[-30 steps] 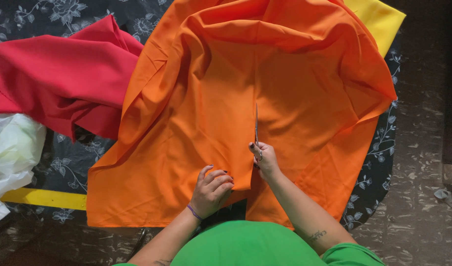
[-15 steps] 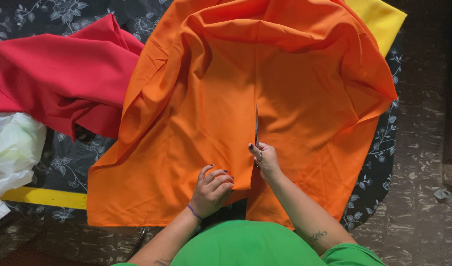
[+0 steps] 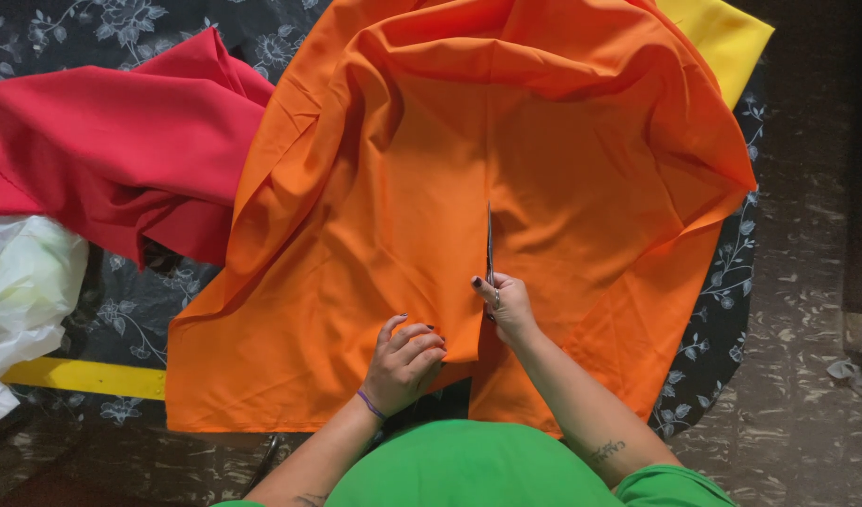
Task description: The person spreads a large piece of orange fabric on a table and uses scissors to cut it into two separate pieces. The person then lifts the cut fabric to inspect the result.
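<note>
A table (image 3: pixel 731 310) covered in a dark flowered cloth carries everything, and most of it lies under a big sheet of orange fabric (image 3: pixel 374 235), spread fairly flat so that it can be cut along a straight line up its middle. To the left a heap of red fabric (image 3: pixel 121 150) is pushed aside, out of the way of the cut, with a pale plastic bag (image 3: pixel 22 282) below it; a corner of yellow fabric (image 3: pixel 722 38) shows at the top right, under the orange.

The left hand (image 3: pixel 404 361) is curled, fingers bent down onto the near edge of the orange fabric just beside the slit (this seems to keep the sheet from sliding). The right hand (image 3: pixel 506 305) is wrapped around the handles of the scissors (image 3: pixel 490 249), whose thin blades point away from the person along the cut; whether the blades are apart I cannot tell.
</note>
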